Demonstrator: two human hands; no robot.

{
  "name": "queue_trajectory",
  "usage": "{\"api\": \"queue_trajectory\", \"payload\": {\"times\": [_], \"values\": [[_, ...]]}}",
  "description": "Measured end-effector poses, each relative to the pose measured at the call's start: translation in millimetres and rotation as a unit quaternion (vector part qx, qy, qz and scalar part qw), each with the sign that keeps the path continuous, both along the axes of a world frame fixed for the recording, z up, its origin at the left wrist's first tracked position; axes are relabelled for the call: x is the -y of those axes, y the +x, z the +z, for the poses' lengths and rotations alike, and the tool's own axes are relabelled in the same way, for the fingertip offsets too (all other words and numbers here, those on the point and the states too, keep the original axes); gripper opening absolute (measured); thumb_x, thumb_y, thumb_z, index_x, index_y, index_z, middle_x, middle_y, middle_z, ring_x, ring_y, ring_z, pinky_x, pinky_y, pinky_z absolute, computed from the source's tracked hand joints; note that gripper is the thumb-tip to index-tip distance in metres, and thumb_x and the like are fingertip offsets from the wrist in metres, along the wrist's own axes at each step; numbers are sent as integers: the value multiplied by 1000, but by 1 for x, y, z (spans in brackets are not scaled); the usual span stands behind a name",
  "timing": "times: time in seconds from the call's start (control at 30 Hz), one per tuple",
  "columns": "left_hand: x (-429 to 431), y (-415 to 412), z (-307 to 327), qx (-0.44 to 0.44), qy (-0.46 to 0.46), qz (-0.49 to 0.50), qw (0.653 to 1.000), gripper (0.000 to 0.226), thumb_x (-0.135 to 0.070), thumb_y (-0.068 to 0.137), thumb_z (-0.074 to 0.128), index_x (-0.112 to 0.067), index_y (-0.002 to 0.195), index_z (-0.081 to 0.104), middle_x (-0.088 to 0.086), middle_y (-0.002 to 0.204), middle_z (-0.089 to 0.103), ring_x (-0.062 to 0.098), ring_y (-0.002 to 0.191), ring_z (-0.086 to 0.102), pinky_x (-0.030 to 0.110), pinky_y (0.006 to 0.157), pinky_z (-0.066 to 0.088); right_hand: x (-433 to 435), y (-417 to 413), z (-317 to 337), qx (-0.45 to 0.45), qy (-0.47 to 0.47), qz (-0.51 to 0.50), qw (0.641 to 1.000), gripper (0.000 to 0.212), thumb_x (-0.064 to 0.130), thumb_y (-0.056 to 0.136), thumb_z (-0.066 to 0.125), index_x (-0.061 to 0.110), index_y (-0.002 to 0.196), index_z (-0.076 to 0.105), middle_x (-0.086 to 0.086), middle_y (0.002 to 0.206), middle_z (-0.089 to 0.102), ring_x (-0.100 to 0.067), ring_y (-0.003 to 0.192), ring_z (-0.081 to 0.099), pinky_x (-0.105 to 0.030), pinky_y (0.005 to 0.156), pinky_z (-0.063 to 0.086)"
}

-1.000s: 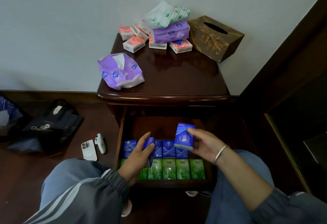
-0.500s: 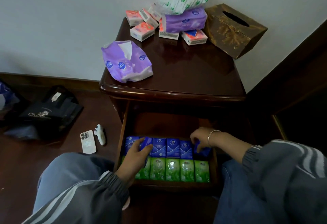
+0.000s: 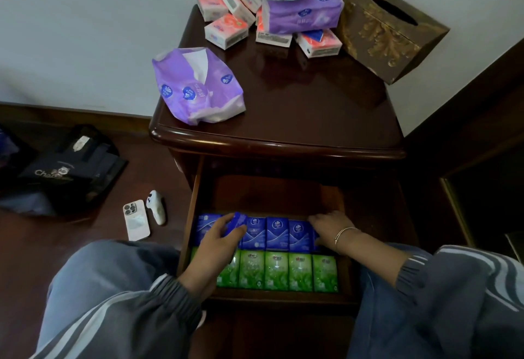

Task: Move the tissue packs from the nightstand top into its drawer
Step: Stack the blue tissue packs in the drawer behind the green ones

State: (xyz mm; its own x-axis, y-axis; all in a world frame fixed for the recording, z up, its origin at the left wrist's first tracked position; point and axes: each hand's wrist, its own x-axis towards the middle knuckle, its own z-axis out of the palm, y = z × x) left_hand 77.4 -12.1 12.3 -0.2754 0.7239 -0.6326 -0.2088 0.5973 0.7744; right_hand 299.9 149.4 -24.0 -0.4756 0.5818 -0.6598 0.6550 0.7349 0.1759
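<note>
Inside the drawer (image 3: 269, 194), left hand (image 3: 215, 241) pinches a tilted blue tissue pack (image 3: 237, 221); right hand (image 3: 329, 228) covers the end pack (image 3: 315, 241), grip unclear.

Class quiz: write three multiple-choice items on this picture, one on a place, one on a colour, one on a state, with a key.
1. The phone lies: A on the tissue box; B on the floor; C in a bag.
2. The front packs in the drawer are: A pink; B purple; C green.
3. The left hand: A hangs idle; B grips a blue pack; C holds the phone.
Key: 1 B, it lies on boards beside the nightstand; 2 C, the near row is green; 3 B, it clasps a tilted pack.
</note>
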Motion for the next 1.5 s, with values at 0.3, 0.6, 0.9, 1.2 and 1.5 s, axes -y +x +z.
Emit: {"api": "queue_trajectory", "payload": {"times": [0.3,0.6,0.9,1.2,1.5], "values": [[-2,1,-6,-34,-10,-13,999,38,-38,97,48,-34,134,45,-2,117,59,5,86,57,20,67,42,6,2,10,-56,-81,-129,987,88,-6,85,48,16,150,-8,-18,114,60,-27,91,62,-31,71,47],[-24,58,-9,-138,20,-131,982,52,-27,93,57,-27,141,39,4,113,52,21,78,66,30,68,60,10,49,46,-330,158,-352,861,41,22,85,63,15,123,49,-9,118,56,-27,101,59,-34,74,48],[-79,154,-25,-375,64,-251,890,63,-42,87,61,-21,141,37,9,135,32,28,124,36,33,105,36,2,61,28,-353,-79,-520,774,12,15,82,65,8,86,73,-15,88,72,-29,85,68,-34,76,54],[-87,150,-45,-446,73,-365,814,51,-13,97,42,-14,147,31,10,151,23,30,128,37,37,104,40,-12,62,22,-336,-100,-521,778,21,13,74,67,19,54,62,2,59,61,-24,72,66,-39,73,57],[-77,140,-64,-540,91,-463,697,55,-29,98,42,-22,149,24,4,150,37,22,140,28,46,114,19,-14,58,26,-319,-104,-517,787,7,14,79,66,18,73,63,-1,73,64,-22,78,65,-38,77,56]]}}
